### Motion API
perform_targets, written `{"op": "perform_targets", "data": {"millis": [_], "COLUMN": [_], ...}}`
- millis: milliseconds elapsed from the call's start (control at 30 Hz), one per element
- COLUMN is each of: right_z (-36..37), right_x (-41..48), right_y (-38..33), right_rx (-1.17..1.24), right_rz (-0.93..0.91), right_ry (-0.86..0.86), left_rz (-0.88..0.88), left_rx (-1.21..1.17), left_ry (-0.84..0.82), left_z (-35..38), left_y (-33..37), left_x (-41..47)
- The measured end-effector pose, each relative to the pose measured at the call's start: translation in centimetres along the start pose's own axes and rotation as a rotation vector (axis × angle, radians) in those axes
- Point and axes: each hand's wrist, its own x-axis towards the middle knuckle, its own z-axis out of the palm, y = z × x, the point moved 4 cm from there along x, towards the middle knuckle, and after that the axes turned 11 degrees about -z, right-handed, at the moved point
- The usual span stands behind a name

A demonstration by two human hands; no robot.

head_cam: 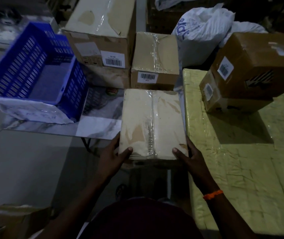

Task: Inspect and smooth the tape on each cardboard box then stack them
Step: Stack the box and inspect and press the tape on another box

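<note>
- Grip first: left hand [115, 156] and right hand [191, 156] are both clamped on the near corners of the cardboard box [137, 118], thumbs on top, fingers down the sides.
- The box sits lower middle of the frame, just in front of another taped box [155, 54].
- It looks stiff and probably not heavy. The glossy tape [152, 114] down the middle is wrinkly and likely slick, so I'd hold the side edges.
- Blue crate [17, 66] is upper left.

Left grip [116, 153] and right grip [190, 155] bare, forearms bare up to frame edge. Orange thread band [212, 194] round right wrist, bunched, a bit fuzzy. Dark maroon garment [143, 219] over torso, plain, detail lost in dim light.
</note>
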Motion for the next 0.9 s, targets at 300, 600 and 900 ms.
{"op": "perform_targets", "data": {"millis": [300,600,900], "right_z": [-2.6,-5.7,-8.0], "right_x": [-1.1,10.6,28.7], "right_y": [-7.7,-12.9,-15.3], "right_rx": [0.089,0.142,0.164], "right_rz": [-0.181,-0.291,-0.302], "right_ry": [0.224,0.293,0.211], "left_rz": [0.281,0.408,0.555], "left_rx": [0.016,0.184,0.868], "left_ry": [-0.043,-0.054,-0.036], "left_z": [-0.6,0.8,1.5], "left_y": [10.0,21.8,31.2], "left_x": [0.4,9.8,24.1]}}
